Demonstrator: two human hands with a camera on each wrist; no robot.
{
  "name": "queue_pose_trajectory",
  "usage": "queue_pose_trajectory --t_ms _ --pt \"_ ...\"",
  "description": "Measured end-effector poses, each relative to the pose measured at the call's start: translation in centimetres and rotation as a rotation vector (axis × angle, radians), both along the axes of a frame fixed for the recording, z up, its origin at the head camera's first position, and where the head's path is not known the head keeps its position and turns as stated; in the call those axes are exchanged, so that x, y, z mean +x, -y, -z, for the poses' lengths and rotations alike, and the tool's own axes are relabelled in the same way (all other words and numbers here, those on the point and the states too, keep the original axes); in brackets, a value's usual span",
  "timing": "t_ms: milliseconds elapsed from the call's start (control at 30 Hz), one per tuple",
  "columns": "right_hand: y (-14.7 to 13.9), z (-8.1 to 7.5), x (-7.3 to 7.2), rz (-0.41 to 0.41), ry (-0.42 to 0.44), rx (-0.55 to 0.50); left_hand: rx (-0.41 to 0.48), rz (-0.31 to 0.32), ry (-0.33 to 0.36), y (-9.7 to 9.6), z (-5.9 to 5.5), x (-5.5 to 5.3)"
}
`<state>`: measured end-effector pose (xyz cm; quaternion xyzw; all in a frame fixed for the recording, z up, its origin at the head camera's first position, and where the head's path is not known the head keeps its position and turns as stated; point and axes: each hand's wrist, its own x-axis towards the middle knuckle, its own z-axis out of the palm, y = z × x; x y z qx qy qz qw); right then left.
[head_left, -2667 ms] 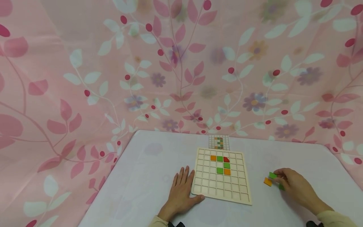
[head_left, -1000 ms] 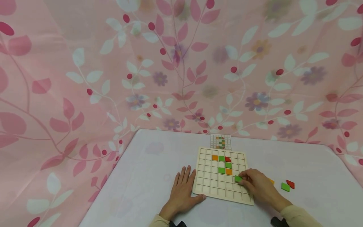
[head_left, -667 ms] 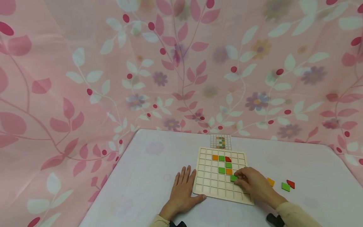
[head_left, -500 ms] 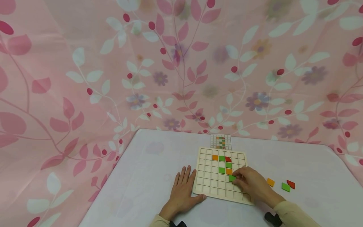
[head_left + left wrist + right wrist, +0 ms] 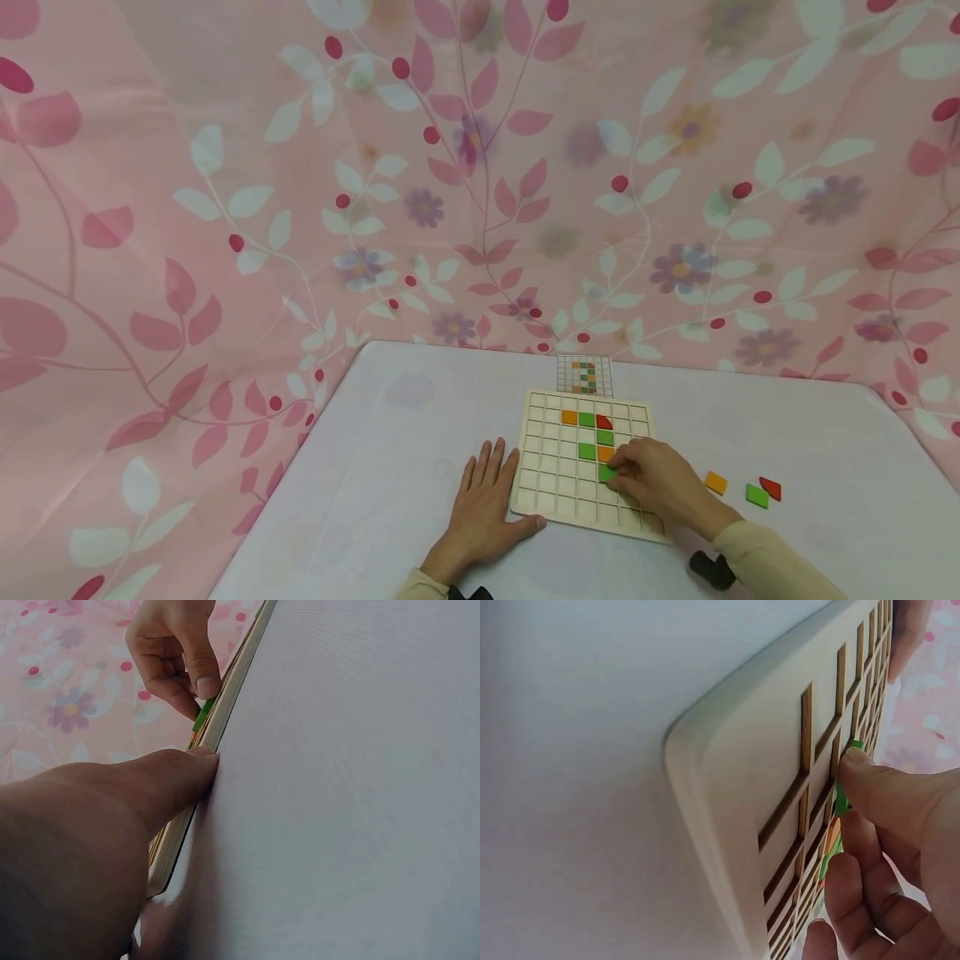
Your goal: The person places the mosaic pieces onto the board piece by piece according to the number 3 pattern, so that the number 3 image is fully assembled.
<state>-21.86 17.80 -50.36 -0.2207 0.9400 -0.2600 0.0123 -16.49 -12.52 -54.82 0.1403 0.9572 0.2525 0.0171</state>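
Six tiles [image 5: 587, 419] in grid board [image 5: 553, 483] — R hand [image 5: 660, 479] pinching grn tile [image 5: 605, 474] — L hand [image 5: 482, 517] splayed.

Lt. beige sleeves [image 5: 772, 560], blk. wrist cams [image 5: 711, 571], bare hands [image 5: 483, 507]

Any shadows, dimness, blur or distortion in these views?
Left wrist view: dimmest, a soft shadow on the table beside the left hand; right wrist view: the board looms large, steeply foreshortened; head view: fairly even light, the small card slightly blurry.

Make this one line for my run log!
right hand: pinches green tile at board; left hand: by board's corner; loose: orange tile, second green tile, red tile
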Motion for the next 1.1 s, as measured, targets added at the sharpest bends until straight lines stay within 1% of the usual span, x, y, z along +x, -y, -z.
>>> queue_pose_trajectory --t_ms 100,367,600,767,867,1100 --pt "0.23 -0.10 -0.02 0.001 0.020 0.004 -0.006 0.000 0.016 -0.09 -0.09 0.08" --pt "0.36 -0.19 0.15 -0.004 0.015 -0.012 -0.031 -0.006 0.033 -0.20 -0.28 0.14" --pt "0.35 0.05 -0.21 0.025 0.054 -0.040 -0.041 -0.002 0.017 -0.11 -0.28 -0.05" --pt "0.09 0.27 -0.16 0.014 0.088 -0.055 -0.035 0.002 0.025 -0.17 -0.07 -0.05" --pt "-0.09 0.24 -0.19 0.008 0.095 -0.055 -0.034 0.001 0.031 -0.19 -0.07 -0.11" --pt "-0.23 0.26 -0.35 0.000 0.090 -0.073 -0.049 0.000 0.007 -0.11 -0.14 -0.29"
